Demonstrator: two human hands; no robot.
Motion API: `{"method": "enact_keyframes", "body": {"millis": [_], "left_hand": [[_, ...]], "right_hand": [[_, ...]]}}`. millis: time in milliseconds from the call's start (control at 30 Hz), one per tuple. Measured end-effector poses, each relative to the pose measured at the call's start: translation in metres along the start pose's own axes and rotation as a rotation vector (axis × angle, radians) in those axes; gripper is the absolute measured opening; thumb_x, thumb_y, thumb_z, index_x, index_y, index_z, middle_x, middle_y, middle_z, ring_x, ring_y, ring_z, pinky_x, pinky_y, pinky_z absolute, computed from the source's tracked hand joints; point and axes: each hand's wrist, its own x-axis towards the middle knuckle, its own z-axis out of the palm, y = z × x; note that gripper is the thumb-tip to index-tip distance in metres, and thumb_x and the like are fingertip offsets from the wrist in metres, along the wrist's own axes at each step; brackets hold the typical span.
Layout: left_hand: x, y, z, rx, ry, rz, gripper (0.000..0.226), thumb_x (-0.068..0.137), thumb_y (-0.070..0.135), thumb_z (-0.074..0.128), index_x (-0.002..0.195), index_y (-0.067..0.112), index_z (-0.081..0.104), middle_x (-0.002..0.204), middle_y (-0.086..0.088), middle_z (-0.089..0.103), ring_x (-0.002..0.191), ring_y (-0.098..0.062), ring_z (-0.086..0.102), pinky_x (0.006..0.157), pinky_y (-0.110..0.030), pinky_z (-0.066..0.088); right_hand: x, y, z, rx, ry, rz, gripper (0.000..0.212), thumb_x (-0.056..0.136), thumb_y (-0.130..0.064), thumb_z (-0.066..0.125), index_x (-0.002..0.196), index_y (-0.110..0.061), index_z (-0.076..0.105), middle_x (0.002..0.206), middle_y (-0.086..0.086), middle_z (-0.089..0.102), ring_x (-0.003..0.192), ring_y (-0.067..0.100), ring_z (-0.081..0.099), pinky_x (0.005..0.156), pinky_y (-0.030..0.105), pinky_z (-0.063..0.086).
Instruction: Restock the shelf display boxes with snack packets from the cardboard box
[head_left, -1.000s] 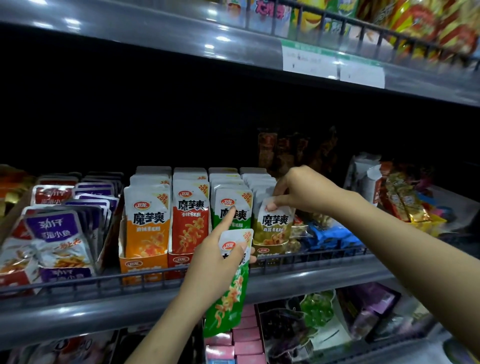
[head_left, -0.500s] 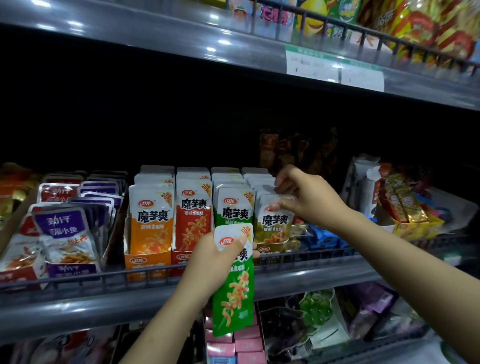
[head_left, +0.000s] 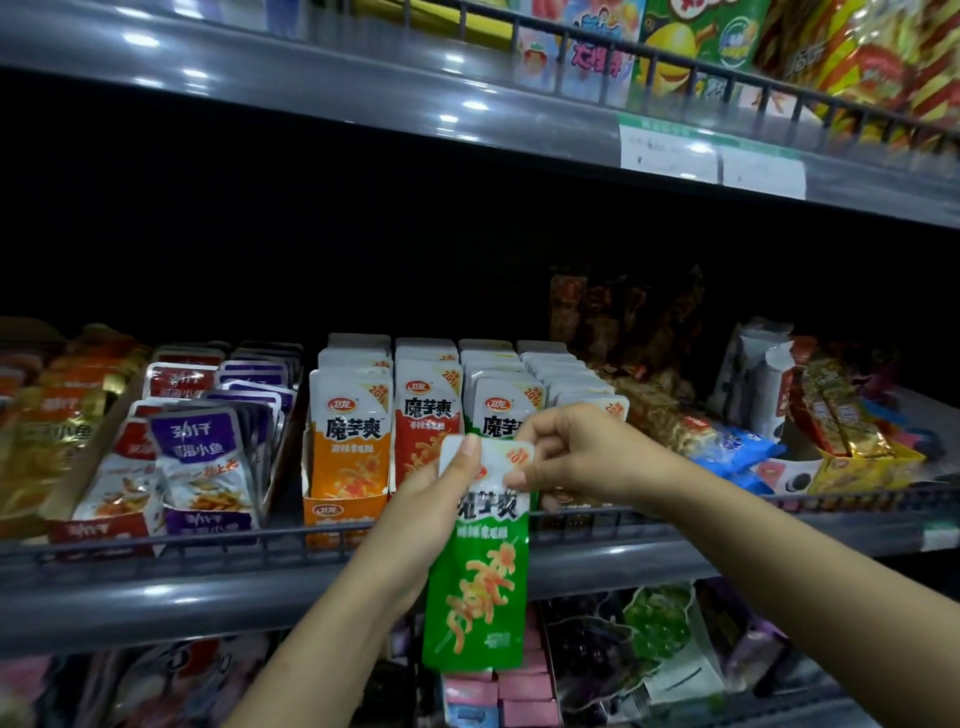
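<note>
Head view: at centre frame, the left hand grips a green snack packet by its white top, while the right hand pinches that top's right corner. The packet hangs in front of the shelf rail, below the green display box row. Judged risk: the slick packet slips during handover, or catches on the rail.

Two white price labels were fixed to the front edge of the upper shelf, behind whose black wire rail bright snack bags were stacked. On the lowest level, pink boxes were piled beside a clear bag of green sweets.
</note>
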Motion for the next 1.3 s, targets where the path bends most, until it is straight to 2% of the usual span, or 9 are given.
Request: {"method": "enact_keyframes", "body": {"millis": [100,167,267,400,600,733,1000,1167,1300], "left_hand": [[0.007,-0.01,-0.009,0.34,0.107,0.244,0.031,0.087,0.047,0.048,0.099,0.02,0.057,0.097,0.003,0.066,0.091,-0.015,0.064,0.074,-0.014,0.048],[0.012,-0.019,-0.017,0.621,0.214,0.434,0.024,0.092,0.037,0.052,0.114,0.027,0.051,0.11,0.019,0.051,0.103,-0.001,0.051,0.087,-0.01,0.042],[0.023,-0.036,-0.024,0.974,0.19,0.523,0.056,0.097,0.039,0.043,0.147,0.034,0.02,0.136,0.03,0.019,0.126,0.01,0.013,0.112,-0.021,0.01],[0.038,-0.056,-0.029,1.322,0.081,0.569,0.06,0.095,0.051,0.021,0.145,0.039,-0.008,0.151,0.021,-0.008,0.132,0.01,-0.012,0.115,-0.031,-0.01],[0.043,-0.07,-0.031,1.562,0.11,0.672,0.06,0.091,0.041,0.033,0.148,0.022,0.03,0.153,-0.003,0.033,0.138,-0.016,0.033,0.111,-0.041,0.016],[0.043,-0.071,-0.029,1.542,0.151,0.736,0.061,0.091,0.039,0.035,0.149,0.023,0.026,0.156,-0.008,0.025,0.137,-0.017,0.035,0.111,-0.043,0.024],[0.046,-0.078,-0.028,1.62,0.141,0.758,0.056,0.09,0.04,0.035,0.144,0.025,0.038,0.154,-0.002,0.031,0.135,-0.02,0.037,0.108,-0.046,0.03],[0.045,-0.075,-0.027,1.656,0.124,0.733,0.054,0.087,0.04,0.038,0.137,0.022,0.048,0.143,0.0,0.049,0.127,-0.022,0.049,0.103,-0.043,0.024],[0.045,-0.076,-0.025,1.666,0.124,0.74,0.058,0.086,0.041,0.038,0.141,0.025,0.043,0.146,-0.001,0.043,0.132,-0.022,0.041,0.106,-0.044,0.02]], "right_hand": [[0.008,-0.008,-0.015,-0.206,0.263,-0.077,0.018,0.083,-0.016,0.071,0.075,-0.025,0.057,0.073,-0.006,0.067,0.061,0.004,0.058,0.058,0.023,0.045],[0.016,-0.015,-0.027,-0.4,0.465,-0.156,0.022,0.083,-0.022,0.071,0.074,-0.028,0.052,0.069,-0.015,0.058,0.064,0.001,0.053,0.058,0.019,0.038],[0.035,-0.018,-0.041,-0.505,0.598,-0.192,0.019,0.085,-0.024,0.069,0.084,-0.026,0.051,0.071,-0.008,0.057,0.06,0.007,0.053,0.05,0.014,0.034],[0.055,-0.011,-0.049,-0.607,0.646,-0.196,0.013,0.087,-0.024,0.066,0.098,-0.018,0.061,0.079,0.004,0.064,0.07,0.025,0.061,0.062,0.032,0.049],[0.066,0.004,-0.037,-0.695,0.573,-0.189,0.019,0.087,-0.022,0.065,0.105,-0.017,0.065,0.093,0.007,0.064,0.084,0.025,0.059,0.068,0.028,0.044],[0.062,0.004,-0.031,-0.528,0.69,-0.201,0.012,0.086,-0.018,0.067,0.097,-0.017,0.063,0.075,-0.002,0.061,0.07,0.017,0.059,0.061,0.024,0.041],[0.057,0.009,-0.026,-0.611,0.565,-0.219,0.022,0.092,-0.015,0.057,0.114,-0.014,0.055,0.071,0.01,0.065,0.053,0.025,0.059,0.051,0.04,0.054],[0.057,0.013,-0.022,-0.876,0.443,-0.246,0.027,0.086,-0.007,0.057,0.11,-0.019,0.061,0.1,0.004,0.067,0.098,0.027,0.056,0.088,0.034,0.039],[0.056,0.015,-0.024,-0.94,0.347,-0.093,0.028,0.089,-0.025,0.06,0.117,-0.026,0.059,0.13,-0.004,0.052,0.122,0.023,0.034,0.096,0.035,0.018]]}}
